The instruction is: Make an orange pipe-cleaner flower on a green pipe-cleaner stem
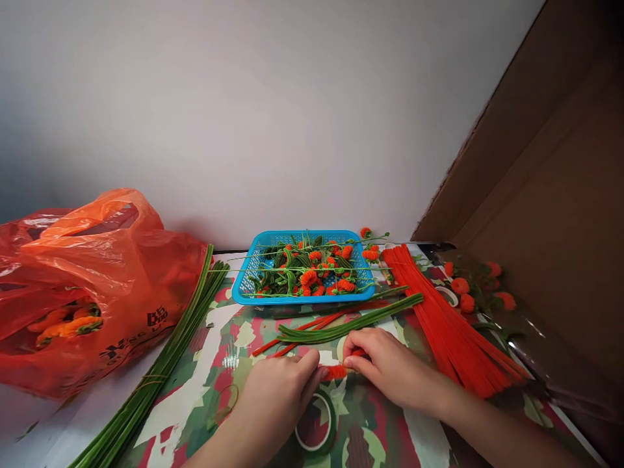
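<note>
A tape roll lies well in from the table's back edge as, just beyond it, your left hand and right hand pinch a fuzzy orange strip that could spring loose should either grip slip.

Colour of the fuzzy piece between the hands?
The fuzzy piece is orange-red; seen in the head view, the only one.

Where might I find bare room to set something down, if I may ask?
Bare patches of tablecloth show between the green bundle and left hand, and between the tape roll and right hand. Beyond the hands, it is crowded: green strips, red strips and the blue basket.
</note>
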Available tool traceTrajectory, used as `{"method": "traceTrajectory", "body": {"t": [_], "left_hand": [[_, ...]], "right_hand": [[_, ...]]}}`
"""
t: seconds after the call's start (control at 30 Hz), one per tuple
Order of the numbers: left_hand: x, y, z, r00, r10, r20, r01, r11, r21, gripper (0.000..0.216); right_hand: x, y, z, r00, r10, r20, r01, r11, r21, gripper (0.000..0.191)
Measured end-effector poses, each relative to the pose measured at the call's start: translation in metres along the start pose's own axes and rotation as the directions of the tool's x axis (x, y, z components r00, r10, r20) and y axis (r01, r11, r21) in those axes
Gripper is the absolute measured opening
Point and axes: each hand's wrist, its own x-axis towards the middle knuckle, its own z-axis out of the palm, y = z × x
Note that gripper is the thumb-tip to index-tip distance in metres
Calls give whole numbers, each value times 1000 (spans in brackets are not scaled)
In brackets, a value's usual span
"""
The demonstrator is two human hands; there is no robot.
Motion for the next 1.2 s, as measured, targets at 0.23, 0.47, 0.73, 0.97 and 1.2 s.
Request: {"method": "traceTrajectory", "body": {"t": [0.23, 0.47, 0.73, 0.97, 1.2], "left_hand": [[-1, 0, 8, 962, 149, -227, -121, 984, 131, 19], [-1, -6, 10, 883, 268, -386, -225, 962, 153, 25], [0, -7, 5, 834, 322, -447, -294, 946, 134, 30], [-1, -6, 3, 826, 334, -454, -311, 942, 126, 31], [0, -9, 4, 830, 337, -445, -317, 941, 120, 30]], "right_hand": [[6, 16, -2, 978, 159, 134, -196, 919, 342, 24], [13, 25, -22, 921, 164, 353, -353, 736, 578, 26], [22, 50, -20, 831, 10, 556, -484, 504, 715, 24], [24, 55, -1, 840, -24, 541, -492, 386, 781, 22], [22, 52, 4, 836, 43, 546, -520, 380, 765, 29]]}}
